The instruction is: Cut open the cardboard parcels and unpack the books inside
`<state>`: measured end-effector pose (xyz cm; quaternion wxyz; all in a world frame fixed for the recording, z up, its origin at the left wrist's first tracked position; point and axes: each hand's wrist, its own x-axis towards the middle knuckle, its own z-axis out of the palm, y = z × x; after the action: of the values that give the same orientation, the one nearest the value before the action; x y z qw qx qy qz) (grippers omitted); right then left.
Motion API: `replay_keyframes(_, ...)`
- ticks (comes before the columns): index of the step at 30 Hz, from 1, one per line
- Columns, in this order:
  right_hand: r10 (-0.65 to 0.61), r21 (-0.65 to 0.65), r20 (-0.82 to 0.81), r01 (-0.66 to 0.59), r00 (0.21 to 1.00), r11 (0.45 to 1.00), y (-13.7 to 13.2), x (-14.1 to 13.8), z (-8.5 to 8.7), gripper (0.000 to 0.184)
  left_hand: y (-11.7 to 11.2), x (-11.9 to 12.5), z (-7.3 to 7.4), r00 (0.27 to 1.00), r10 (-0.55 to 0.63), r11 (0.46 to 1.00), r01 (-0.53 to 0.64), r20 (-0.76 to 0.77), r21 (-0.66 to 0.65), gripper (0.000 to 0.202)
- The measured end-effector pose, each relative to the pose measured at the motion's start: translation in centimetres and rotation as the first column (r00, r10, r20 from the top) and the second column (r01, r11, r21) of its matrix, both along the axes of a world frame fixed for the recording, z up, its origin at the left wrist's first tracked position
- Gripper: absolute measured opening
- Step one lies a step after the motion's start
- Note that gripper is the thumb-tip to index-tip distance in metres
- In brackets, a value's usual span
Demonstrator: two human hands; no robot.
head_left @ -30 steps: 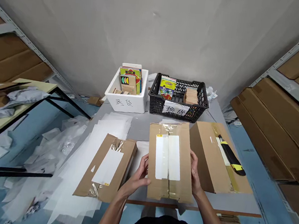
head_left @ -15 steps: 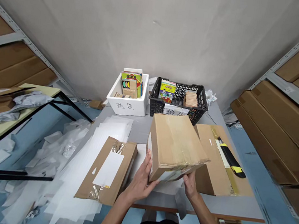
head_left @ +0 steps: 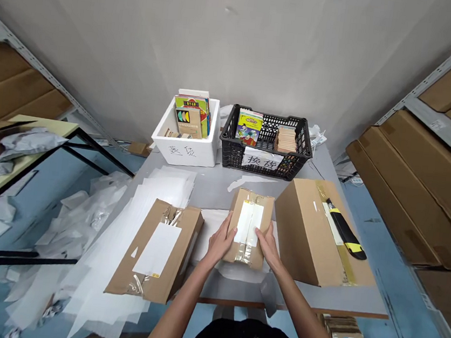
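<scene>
Between my two hands sits a taped cardboard box point(head_left: 232, 250), its face with a white label point(head_left: 244, 222) and a taped seam turned up toward me. My left hand point(head_left: 221, 240) grips its left side, the thumb on the label. On the right side, my right hand point(head_left: 269, 245) is closed around the edge with its thumb near the label. White packing sheet point(head_left: 208, 227) lies under and beside it; whether the box rests on that is hard to tell. Left of it is a labelled carton point(head_left: 154, 253); to the right, a larger carton point(head_left: 300, 232) carries a yellow-and-black utility knife point(head_left: 344, 228).
At the back of the grey table point(head_left: 224, 182) stand a white foam bin point(head_left: 188, 154) and a black plastic crate point(head_left: 265, 160), both holding books. Foam sheets point(head_left: 132, 234) hang over the left edge. Shelves with cartons point(head_left: 421, 202) flank the right; a side table point(head_left: 47, 126) holds parcels.
The box has come down lower and been turned, so its labelled, taped face now points up. Both hands have shifted onto its sides, thumbs on top. The view has moved slightly.
</scene>
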<state>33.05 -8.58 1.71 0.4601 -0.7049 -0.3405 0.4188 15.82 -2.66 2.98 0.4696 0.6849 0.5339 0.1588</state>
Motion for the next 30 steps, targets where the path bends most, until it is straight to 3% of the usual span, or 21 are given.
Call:
replay_keyframes(3, -0.021, -0.089, 0.055, 0.026, 0.998, 0.996, 0.9, 0.1, -2.9, 0.078, 0.7, 1.2, -2.3, 0.996, 0.082, 0.986, -0.086, -0.029, -0.141, 0.059)
replay_keyframes(6, -0.010, -0.140, 0.158, 0.033, 0.987, 0.990, 1.4, 0.0, -3.9, 0.082, 0.9, 1.9, -3.6, 0.991, 0.122, 0.971, -0.129, -0.045, -0.202, 0.059)
replay_keyframes(14, 0.009, -0.194, 0.439, 0.085, 0.899, 0.977, 0.0, 2.1, -4.6, 0.086, -0.8, 6.2, -3.6, 0.984, 0.177, 0.961, -0.178, -0.026, -0.210, 0.059)
replay_keyframes(18, -0.056, 0.009, 0.508, 0.060, 0.860, 0.998, -1.0, 2.2, -4.1, 0.090, -1.9, 5.9, -3.0, 0.987, 0.164, 0.969, -0.162, -0.007, -0.185, 0.065)
replay_keyframes(20, -0.075, 0.124, 0.565, 0.006, 0.822, 0.992, -1.4, 0.7, -3.0, 0.087, -2.3, 3.4, -1.6, 0.979, 0.202, 0.977, -0.203, -0.022, -0.059, 0.064)
replay_keyframes(22, -0.032, 0.177, 0.560, -0.082, 0.828, 0.981, -1.7, -2.1, -2.0, 0.081, -2.3, -0.9, 0.5, 0.952, 0.305, 0.940, -0.297, -0.021, 0.167, 0.056)
replay_keyframes(24, 0.091, 0.171, 0.451, -0.186, 0.888, 0.967, -1.8, -5.9, -1.6, 0.075, -2.0, -6.4, 2.7, 0.890, 0.454, 0.840, -0.410, -0.047, 0.356, 0.048)
replay_keyframes(26, 0.239, 0.108, 0.275, -0.277, 0.931, 0.955, -1.5, -10.0, -2.1, 0.076, -1.4, -12.0, 4.4, 0.772, 0.621, 0.720, -0.494, -0.136, 0.487, 0.049)
replay_keyframes(28, 0.333, 0.003, 0.092, -0.335, 0.938, 0.942, -0.9, -13.8, -3.0, 0.084, -0.7, -16.8, 4.9, 0.683, 0.671, 0.718, -0.498, -0.291, 0.486, 0.051)
replay_keyframes(30, 0.360, -0.072, -0.041, -0.362, 0.932, 0.930, -0.2, -16.9, -3.9, 0.090, -0.3, -20.0, 4.4, 0.665, 0.602, 0.798, -0.512, -0.443, 0.317, 0.052)
